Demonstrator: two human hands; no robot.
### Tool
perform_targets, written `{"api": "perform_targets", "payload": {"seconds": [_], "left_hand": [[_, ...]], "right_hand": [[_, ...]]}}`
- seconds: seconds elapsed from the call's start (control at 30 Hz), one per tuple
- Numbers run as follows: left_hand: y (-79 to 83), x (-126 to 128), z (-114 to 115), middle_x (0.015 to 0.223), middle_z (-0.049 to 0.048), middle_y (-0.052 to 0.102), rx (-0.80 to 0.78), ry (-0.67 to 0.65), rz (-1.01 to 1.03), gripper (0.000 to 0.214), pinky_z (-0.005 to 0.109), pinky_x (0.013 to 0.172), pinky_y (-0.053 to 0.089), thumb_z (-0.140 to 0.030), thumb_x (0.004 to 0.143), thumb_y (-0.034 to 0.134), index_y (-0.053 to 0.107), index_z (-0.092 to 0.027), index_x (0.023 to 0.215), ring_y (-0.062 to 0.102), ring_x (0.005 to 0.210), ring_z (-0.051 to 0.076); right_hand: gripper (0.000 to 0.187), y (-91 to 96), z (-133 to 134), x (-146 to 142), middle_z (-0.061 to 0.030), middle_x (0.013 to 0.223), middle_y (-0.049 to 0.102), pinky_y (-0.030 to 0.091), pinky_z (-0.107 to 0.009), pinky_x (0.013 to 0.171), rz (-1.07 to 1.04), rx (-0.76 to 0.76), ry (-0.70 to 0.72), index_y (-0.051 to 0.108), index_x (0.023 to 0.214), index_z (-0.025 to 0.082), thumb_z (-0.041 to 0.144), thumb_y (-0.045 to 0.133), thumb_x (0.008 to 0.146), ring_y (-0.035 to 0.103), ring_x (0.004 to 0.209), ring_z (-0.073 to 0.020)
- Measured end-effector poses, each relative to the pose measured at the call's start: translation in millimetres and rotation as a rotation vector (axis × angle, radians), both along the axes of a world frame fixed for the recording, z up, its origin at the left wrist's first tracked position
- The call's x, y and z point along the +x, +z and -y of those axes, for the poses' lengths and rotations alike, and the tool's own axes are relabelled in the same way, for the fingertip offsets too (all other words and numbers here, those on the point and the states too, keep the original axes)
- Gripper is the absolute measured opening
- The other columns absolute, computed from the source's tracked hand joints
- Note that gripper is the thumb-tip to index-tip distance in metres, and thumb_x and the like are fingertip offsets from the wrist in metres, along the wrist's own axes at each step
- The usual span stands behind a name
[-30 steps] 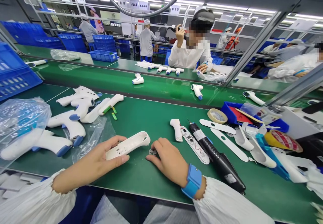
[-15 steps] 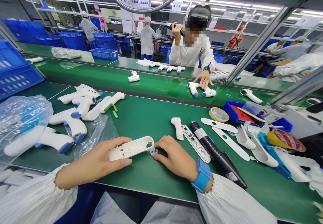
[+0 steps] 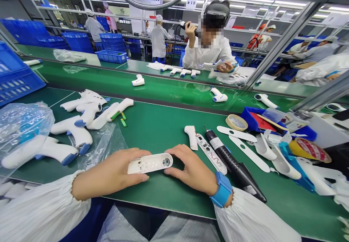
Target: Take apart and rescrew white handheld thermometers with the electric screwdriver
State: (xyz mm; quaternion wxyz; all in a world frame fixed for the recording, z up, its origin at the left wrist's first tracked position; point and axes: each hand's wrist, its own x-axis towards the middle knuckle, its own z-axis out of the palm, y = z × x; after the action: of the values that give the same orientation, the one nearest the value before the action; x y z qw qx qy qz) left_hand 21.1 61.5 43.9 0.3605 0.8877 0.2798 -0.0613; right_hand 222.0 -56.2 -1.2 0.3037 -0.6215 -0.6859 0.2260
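A long white plastic shell (image 3: pixel 149 165), its hollow side up, lies in the grip of my left hand (image 3: pixel 116 171), thumb and fingers on its two long edges. In the round opening at the shell's right end sits a small round clear part (image 3: pixel 165 162). My right hand (image 3: pixel 191 171) closes around that end, thumb and fingertips at the rim. Right of it are a white handle piece (image 3: pixel 191 137), a shell with a circuit board and wires (image 3: pixel 211 153), and a black electric screwdriver (image 3: pixel 230 158).
White-and-blue thermometer guns (image 3: pixel 72 131), clear bags (image 3: pixel 102 143) and green batteries (image 3: pixel 123 120) lie left. A screw dish (image 3: pixel 236 122), blue tray (image 3: pixel 247 116) and white covers (image 3: pixel 249 154) lie right. Beyond the belt (image 3: pixel 114 83), a co-worker (image 3: pixel 208 52) holds a gun.
The round part has gone from my right fingers into the shell's opening. Both hands and the shell shifted slightly right. The co-worker has picked a gun off the belt.
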Motion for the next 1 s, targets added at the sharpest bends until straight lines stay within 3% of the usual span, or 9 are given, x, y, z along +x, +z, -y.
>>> {"api": "perform_targets", "payload": {"seconds": [0.3,0.57,0.73,0.9,1.0], "left_hand": [[-2.9,5.1,-3.4,0.106,0.0019,0.061,-0.015,-0.005,0.012,0.047,0.027,0.077,0.039,-0.047,0.072,0.057,0.055,-0.031,0.116,0.055,0.091,0.024],[9.1,12.3,-7.4,0.099,-0.0002,0.064,-0.025,-0.05,-0.014,0.044,0.024,0.069,0.038,-0.047,0.071,0.058,0.057,-0.034,0.114,0.057,0.086,0.022],[15.8,18.3,-13.4,0.089,-0.0027,0.068,-0.113,-0.118,-0.02,0.037,0.022,0.062,0.037,-0.044,0.072,0.058,0.062,-0.033,0.106,0.059,0.075,0.02],[17.8,22.4,-17.4,0.081,-0.0027,0.068,-0.142,-0.139,-0.02,0.035,0.021,0.054,0.034,-0.043,0.069,0.061,0.064,-0.032,0.103,0.059,0.067,0.019],[15.7,22.6,-20.2,0.082,-0.0018,0.068,-0.096,-0.152,-0.067,0.037,0.021,0.053,0.034,-0.046,0.07,0.06,0.063,-0.033,0.104,0.059,0.068,0.019]], "right_hand": [[0.033,-1.7,-1.5,3.3,-0.0046,0.095,0.059,0.042,-0.033,0.078,0.029,-0.011,-0.003,0.056,0.105,0.021,0.03,0.066,0.076,0.05,0.089,-0.0193],[0.03,-0.2,-1.3,3.2,-0.0039,0.094,0.059,0.042,-0.032,0.077,0.044,-0.044,-0.015,0.056,0.104,0.022,0.031,0.064,0.077,0.05,0.088,-0.019],[0.042,6.9,2.6,5.7,-0.0055,0.101,0.058,0.043,-0.033,0.082,-0.062,-0.087,-0.006,0.054,0.111,0.022,0.037,0.066,0.074,0.052,0.095,-0.0199],[0.025,16.6,-14.1,-6.8,-0.0021,0.094,0.061,0.044,-0.026,0.077,-0.377,-0.076,-0.221,0.055,0.106,0.02,0.031,0.037,0.092,0.057,0.086,-0.0129],[0.026,10.0,-38.3,-17.2,-0.0009,0.086,0.062,0.043,-0.025,0.073,-0.388,-0.026,-0.302,0.055,0.099,0.019,0.03,0.032,0.093,0.057,0.082,-0.0126]]}}
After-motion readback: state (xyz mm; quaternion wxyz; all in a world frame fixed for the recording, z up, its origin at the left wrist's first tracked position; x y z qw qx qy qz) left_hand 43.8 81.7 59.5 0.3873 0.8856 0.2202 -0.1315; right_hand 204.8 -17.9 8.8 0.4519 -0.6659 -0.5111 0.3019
